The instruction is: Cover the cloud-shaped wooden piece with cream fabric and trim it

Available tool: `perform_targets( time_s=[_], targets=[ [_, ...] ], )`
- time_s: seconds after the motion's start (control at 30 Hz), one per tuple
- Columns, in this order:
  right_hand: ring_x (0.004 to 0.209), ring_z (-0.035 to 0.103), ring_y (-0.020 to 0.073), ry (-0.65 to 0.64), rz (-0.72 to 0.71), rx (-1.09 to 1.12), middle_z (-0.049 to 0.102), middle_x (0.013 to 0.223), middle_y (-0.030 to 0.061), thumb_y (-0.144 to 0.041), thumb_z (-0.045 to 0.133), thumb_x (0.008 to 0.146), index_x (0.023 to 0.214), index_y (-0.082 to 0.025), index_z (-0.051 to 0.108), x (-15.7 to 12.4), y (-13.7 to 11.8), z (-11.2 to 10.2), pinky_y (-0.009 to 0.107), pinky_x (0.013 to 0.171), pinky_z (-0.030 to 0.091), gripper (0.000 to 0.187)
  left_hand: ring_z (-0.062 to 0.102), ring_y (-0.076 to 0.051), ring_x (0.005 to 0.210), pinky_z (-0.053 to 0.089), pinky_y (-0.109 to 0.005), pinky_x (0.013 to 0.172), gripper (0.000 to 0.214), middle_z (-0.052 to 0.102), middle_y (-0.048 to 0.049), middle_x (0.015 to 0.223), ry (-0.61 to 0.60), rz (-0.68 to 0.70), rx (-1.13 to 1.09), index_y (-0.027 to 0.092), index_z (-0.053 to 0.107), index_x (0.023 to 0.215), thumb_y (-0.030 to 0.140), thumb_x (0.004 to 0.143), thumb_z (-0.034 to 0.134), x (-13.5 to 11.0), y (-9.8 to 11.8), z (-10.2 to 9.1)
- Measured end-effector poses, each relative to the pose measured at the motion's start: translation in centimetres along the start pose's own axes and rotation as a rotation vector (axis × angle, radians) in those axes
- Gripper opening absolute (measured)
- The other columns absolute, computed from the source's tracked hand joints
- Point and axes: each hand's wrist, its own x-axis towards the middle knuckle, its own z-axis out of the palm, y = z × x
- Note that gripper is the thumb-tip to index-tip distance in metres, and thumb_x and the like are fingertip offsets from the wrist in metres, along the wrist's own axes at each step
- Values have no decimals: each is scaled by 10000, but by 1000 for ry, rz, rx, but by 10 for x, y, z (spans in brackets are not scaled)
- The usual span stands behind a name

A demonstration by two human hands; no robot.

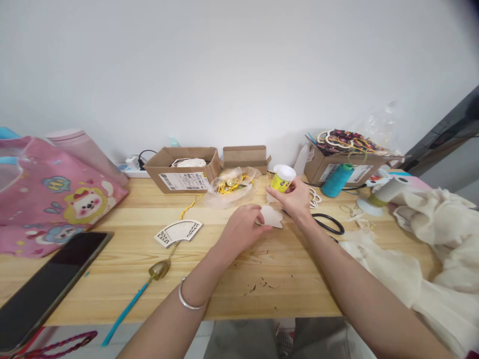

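Note:
My right hand (295, 201) is wrapped round a small yellow jar (280, 184) with a white lid, held upright near the back of the table. Thumb and fingers of my left hand (242, 227) close on the left edge of a pale, scalloped, cloud-shaped piece (272, 217), just in front of the jar. Left of that hand lies a fan-shaped wooden ornament (178, 233) with cut-out corners, a yellow cord, a brass bell (159, 269) and a blue tassel (125, 311). A cut-out wooden shape (315, 198) rests right of my right hand.
Behind stand an open cardboard box (183, 177), a plastic bag of yellow cords (234, 185) and a fuller box (333, 167). A teal thread cone (337, 180), black-handled scissors (329, 224) and cream cloth (404, 269) are at right. A phone (56, 284) and pink bag (63, 194) lie left.

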Motion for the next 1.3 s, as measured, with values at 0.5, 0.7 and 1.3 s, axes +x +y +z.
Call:
perform_targets(
  time_s=[0.5, 0.7, 1.3],
  targets=[
    [494, 433, 111, -12, 23, 8, 552, 589, -14, -471, 682, 531, 776, -148, 603, 1, 2, 1, 229, 446, 332, 413, 516, -240, 922, 396, -335, 784, 428, 564, -74, 936, -49, -173, 79, 169, 553, 940, 439, 620, 641, -1, -2, 5],
    [515, 458, 115, -23, 27, 20, 579, 626, -3, -467, 683, 537, 808, -147, 611, 2, 5, 1, 229, 462, 357, 426, 509, -236, 937, 386, -330, 791, 443, 565, -73, 966, -55, -202, 51, 174, 531, 953, 434, 612, 642, 0, -3, 5],
    [494, 454, 115, 11, 58, 20, 555, 569, -14, -471, 678, 521, 758, -143, 602, 1, -2, -1, 221, 439, 324, 411, 514, -239, 935, 387, -329, 780, 446, 565, -71, 956, -54, -215, 32, 176, 539, 943, 430, 596, 655, 0, -3, 4]
  ],
)
